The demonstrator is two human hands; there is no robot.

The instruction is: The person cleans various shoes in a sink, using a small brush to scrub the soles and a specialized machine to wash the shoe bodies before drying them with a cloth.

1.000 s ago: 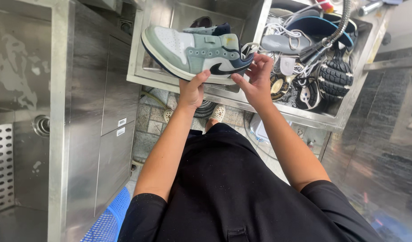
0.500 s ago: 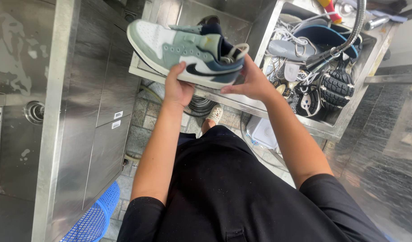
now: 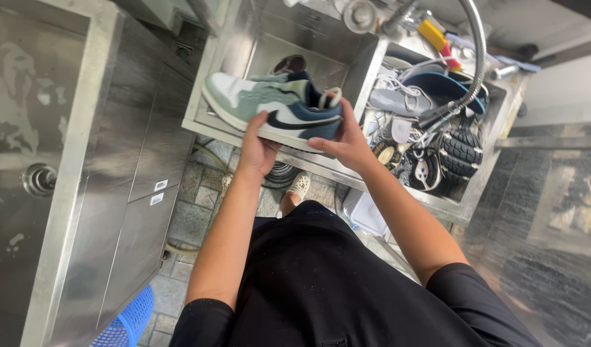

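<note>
sneaker (image 3: pixel 273 110) spans both grips: left hand (image 3: pixel 258 149) midsole, right hand (image 3: pixel 344 142) heel (sideways).

Green/white/navy sneaker (image 3: pixel 273 106), on its side, above sink edge

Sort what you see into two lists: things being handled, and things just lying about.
Handled:
- green, white and navy sneaker
- left hand
- right hand

Lying about:
- stainless steel sink basin
- black treaded shoe soles
- flexible metal hose
- blue plastic basket
</note>
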